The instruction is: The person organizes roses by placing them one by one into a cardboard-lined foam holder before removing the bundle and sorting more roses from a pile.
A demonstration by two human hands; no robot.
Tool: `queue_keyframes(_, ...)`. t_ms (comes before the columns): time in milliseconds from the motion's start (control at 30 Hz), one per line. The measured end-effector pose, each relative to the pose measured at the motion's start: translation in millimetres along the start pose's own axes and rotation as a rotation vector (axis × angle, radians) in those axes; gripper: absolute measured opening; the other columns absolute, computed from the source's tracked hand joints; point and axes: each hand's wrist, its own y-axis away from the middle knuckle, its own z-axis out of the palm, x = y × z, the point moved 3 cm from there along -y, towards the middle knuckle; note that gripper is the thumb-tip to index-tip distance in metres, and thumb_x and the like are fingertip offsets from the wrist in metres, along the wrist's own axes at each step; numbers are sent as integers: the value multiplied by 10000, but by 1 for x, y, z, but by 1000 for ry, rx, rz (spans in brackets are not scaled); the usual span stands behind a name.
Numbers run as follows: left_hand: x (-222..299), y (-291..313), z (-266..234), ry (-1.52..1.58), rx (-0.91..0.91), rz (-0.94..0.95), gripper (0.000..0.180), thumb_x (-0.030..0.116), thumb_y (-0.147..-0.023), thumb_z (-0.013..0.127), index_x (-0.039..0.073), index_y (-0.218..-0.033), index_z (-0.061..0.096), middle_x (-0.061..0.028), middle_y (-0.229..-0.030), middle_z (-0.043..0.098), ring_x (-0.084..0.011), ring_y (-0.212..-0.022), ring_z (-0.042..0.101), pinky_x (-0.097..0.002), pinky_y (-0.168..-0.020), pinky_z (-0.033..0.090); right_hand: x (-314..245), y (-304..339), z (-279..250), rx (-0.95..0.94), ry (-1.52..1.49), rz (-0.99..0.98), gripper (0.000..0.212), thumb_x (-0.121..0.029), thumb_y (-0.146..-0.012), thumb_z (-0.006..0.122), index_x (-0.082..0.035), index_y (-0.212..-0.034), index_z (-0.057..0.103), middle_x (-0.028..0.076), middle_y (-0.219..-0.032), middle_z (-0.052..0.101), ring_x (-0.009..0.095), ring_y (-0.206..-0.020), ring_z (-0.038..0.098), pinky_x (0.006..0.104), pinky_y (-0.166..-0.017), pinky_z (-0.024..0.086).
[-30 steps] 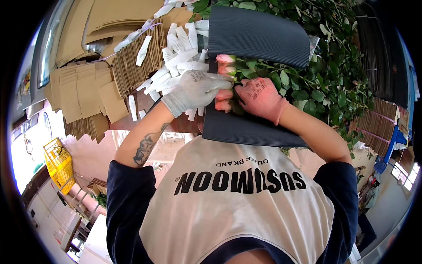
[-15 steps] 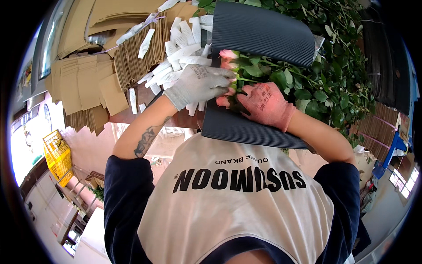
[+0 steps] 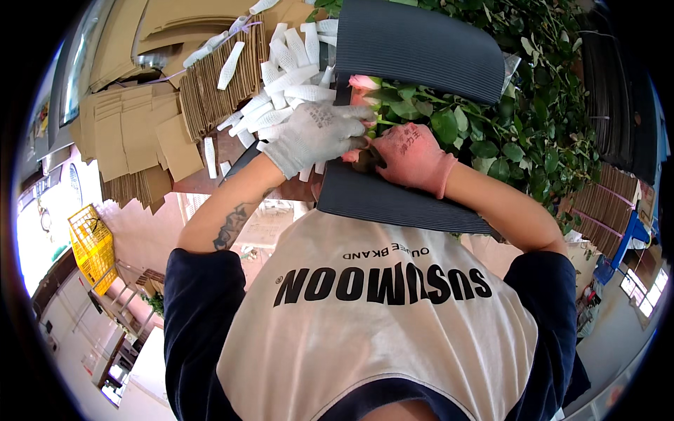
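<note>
A: Where are the flowers?

B: Pink roses (image 3: pixel 364 82), heads in a column by the left end of a dark ribbed sheet (image 3: pixel 400 203). Stems (image 3: pixel 390 124) run off rightward into green leaves (image 3: pixel 444 126). Ribbed flap (image 3: pixel 421 49) on the far side; whether it joins the sheet, can't tell.

A: Hands?

B: Left hand (image 3: pixel 316 133), grey glove, lies over the middle heads, fingers stretched and touching blooms. Pinching or merely pressing, can't tell. Right hand (image 3: pixel 414 158), reddish glove, sits just under the heads, fingers curled in among stems and foliage. What they grasp, if anything, is hidden.

A: Risks?

B: Bruised petals, I'd judge, should the left fingers press hard. A snapped neck too, were the two hands to pull against each other. Uneven heads if a leaf snags on its neighbour.

A: Anything beside the work?

B: White mesh sleeves (image 3: pixel 291 77) heaped loose on the counter (image 3: pixel 291 190), close by the left hand. A wide elbow sweep could scatter some. Stacked cardboard (image 3: pixel 217 95) further left.
</note>
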Motion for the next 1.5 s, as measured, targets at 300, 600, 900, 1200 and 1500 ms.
queue_keyframes(300,30,43,-22,202,-37,171,257,170,-840,626,81,-1076,674,-98,-1092,669,-246,-963,652,-342,-851,514,-2,21,-18,-59,47,-160,327,-272,-742,660,-75,-993,594,103,-948,603,287,-850,615,415,-725,482)
queue_keyframes(600,21,46,-10,42,138,159,299,349,-901,529,158,-1091,660,-33,-1096,660,-237,-906,656,-363,-759,526,13,7,-26,318,314,-48,273,-308,-735,677,-117,-903,578,56,-862,582,222,-727,621,344,-621,493)
queue_keyframes(900,31,30,-16,-132,85,-16,367,384,-880,533,176,-1175,601,-38,-1025,671,-235,-815,672,-399,-669,529,23,-7,-34,376,335,147,185,-270,-769,642,-109,-833,578,73,-799,612,243,-694,640,370,-571,493)
queue_keyframes(1200,26,29,-3,-159,88,-94,468,406,-851,560,139,-1235,564,-86,-865,686,-255,-758,681,-410,-680,534,36,-19,-15,306,341,127,174,-259,-779,619,-114,-860,568,70,-863,618,239,-718,647,387,-600,500)
queue_keyframes(1500,34,20,-22,-147,99,-23,436,380,-885,516,142,-1248,555,-29,-1179,617,-232,-856,674,-409,-713,536,33,-19,-26,319,350,130,279,-319,-778,653,-111,-961,614,56,-923,615,255,-757,635,392,-641,488)
